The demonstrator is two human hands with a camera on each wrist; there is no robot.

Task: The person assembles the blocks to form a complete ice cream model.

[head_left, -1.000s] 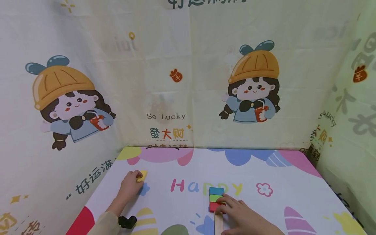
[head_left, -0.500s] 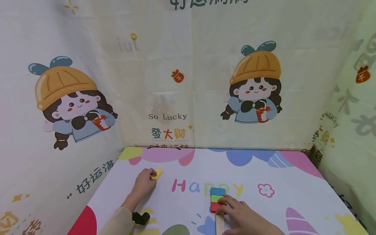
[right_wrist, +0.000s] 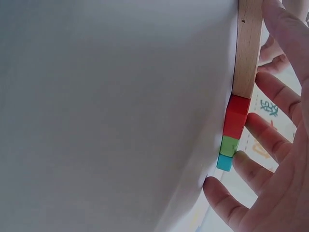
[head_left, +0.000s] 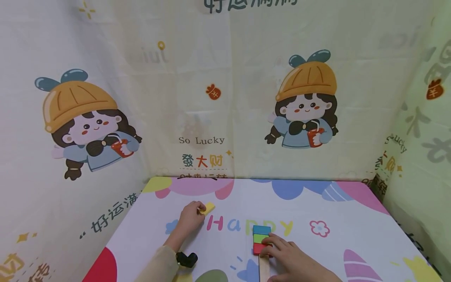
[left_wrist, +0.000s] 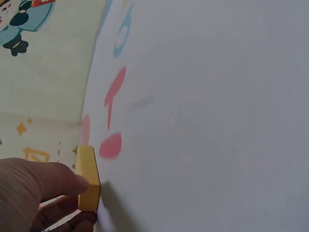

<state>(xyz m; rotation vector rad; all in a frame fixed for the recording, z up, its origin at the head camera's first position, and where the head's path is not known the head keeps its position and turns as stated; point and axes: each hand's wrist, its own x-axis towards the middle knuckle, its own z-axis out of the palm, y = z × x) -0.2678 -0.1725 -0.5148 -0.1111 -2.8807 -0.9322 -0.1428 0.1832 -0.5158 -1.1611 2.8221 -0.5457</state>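
My left hand (head_left: 191,216) pinches a yellow wooden block (head_left: 209,208) by one end, left of the lettering on the table. In the left wrist view the thumb lies on the face of the block (left_wrist: 88,166), with fingers behind it. My right hand (head_left: 290,254) rests beside a row of blocks: blue (head_left: 262,230), green (head_left: 260,238) and red (head_left: 259,249), followed by a plain wooden strip (head_left: 264,270). In the right wrist view its fairly straight fingertips touch the side of the row; the green block (right_wrist: 230,146) and red block (right_wrist: 236,117) adjoin.
The white tabletop (head_left: 225,250) carries printed pastel shapes and the word Happy. A printed cloth (head_left: 246,117) hangs behind and along both sides. A black device (head_left: 186,259) sits on the left wrist, over a beige sleeve (head_left: 160,264).
My left hand has carried the yellow block to the right, from the table's left part towards the lettering. The right hand and the block row stay where they were.
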